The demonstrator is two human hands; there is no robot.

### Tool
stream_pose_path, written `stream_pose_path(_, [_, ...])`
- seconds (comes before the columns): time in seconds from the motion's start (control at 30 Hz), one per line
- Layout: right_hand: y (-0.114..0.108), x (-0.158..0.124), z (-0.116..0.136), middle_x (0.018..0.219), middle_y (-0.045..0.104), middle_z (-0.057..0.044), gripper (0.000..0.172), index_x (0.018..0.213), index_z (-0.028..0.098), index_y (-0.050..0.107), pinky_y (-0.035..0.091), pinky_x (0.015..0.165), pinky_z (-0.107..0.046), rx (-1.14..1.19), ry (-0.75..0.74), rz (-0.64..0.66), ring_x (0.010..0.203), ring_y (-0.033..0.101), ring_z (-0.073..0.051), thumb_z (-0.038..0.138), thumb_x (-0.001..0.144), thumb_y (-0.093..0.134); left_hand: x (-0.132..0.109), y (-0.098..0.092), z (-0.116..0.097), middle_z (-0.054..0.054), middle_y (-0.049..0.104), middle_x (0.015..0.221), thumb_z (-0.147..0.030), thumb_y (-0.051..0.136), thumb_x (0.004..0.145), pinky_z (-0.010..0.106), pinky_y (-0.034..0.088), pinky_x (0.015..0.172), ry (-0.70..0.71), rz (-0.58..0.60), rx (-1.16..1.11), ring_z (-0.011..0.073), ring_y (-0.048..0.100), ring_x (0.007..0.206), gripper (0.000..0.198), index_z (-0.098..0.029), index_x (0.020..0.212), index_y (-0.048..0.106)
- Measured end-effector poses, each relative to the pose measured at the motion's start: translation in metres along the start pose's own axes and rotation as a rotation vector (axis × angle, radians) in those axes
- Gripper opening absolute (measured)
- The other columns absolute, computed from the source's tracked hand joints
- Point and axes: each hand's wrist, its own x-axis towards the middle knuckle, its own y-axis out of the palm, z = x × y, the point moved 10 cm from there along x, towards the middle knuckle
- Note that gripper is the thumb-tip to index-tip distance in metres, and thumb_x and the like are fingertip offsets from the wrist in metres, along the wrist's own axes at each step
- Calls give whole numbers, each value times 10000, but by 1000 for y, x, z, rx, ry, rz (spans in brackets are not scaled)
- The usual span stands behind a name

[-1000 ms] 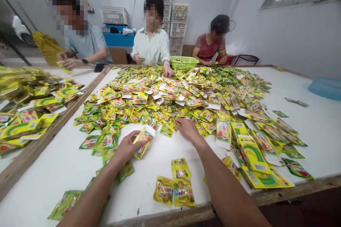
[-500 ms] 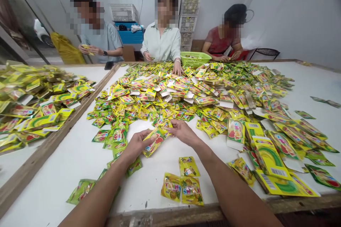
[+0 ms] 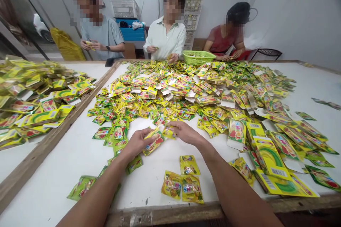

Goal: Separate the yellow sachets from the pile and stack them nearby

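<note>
My left hand [image 3: 136,144] is closed around a small yellow-and-green candy box [image 3: 155,143], tilted over the white table. At the box's upper end, where a pale flap shows, my right hand [image 3: 185,134] pinches a yellow candy sachet [image 3: 169,133]. Whether the sachet's tip is inside the box I cannot tell. Between my forearms lie three yellow pineapple sachets, one of them a single sachet [image 3: 189,165] above the other two. Green sachets [image 3: 119,131] form a strip by my left hand, some partly hidden under that forearm.
A large heap of boxes and sachets [image 3: 181,88] spreads beyond my hands. More boxes [image 3: 271,156] lie at right. A wooden divider [image 3: 61,127] separates another box pile [image 3: 34,103] at left. Three people work across the table, near a green basket [image 3: 198,57].
My right hand has shifted slightly left, and more of the yellow sachet shows beside the box end. Across the table, the middle person's hand has drawn back from the heap.
</note>
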Motion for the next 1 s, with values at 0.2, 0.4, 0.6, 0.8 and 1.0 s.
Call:
stream_pose_path(0.2, [19,-2,5,636,522,48,115,809,204,593,334,549,-213,-50,-28,49,594,459,-104,249,705,609,-4,15,-2,14,655,787,-430,668,712,221,384,628,-5,131,1,139,544,690,324,-144,862,694])
stream_pose_path(0.4, [17,5,4,606,499,48,111,723,189,533,357,543,-224,128,-13,-134,569,468,-102,272,708,605,-1,15,20,33,662,717,-382,743,641,222,398,563,-147,120,-243,122,549,581,356,-126,882,688])
stream_pose_path(0.6, [-10,-1,8,1037,639,-56,292,1074,221,570,422,790,-326,-177,-92,-216,950,556,-192,330,807,523,-1,10,22,55,689,769,-315,799,574,215,444,572,-227,34,-447,123,597,599,353,-123,844,678])
stream_pose_path(0.8, [-48,-12,-14,1154,609,-121,334,961,179,669,335,846,-418,-937,200,-290,1064,470,-274,75,797,398,-2,-2,18,6,674,735,-277,824,514,187,426,525,-213,-85,-481,103,589,568,511,-164,965,612])
stream_pose_path(1.0, [-31,-8,-4,1371,457,-98,505,1298,220,473,314,907,-412,-883,114,-224,1189,406,-296,332,806,496,-1,-2,24,16,678,777,-326,794,559,192,413,509,-213,-81,-398,105,581,570,539,-171,1033,591])
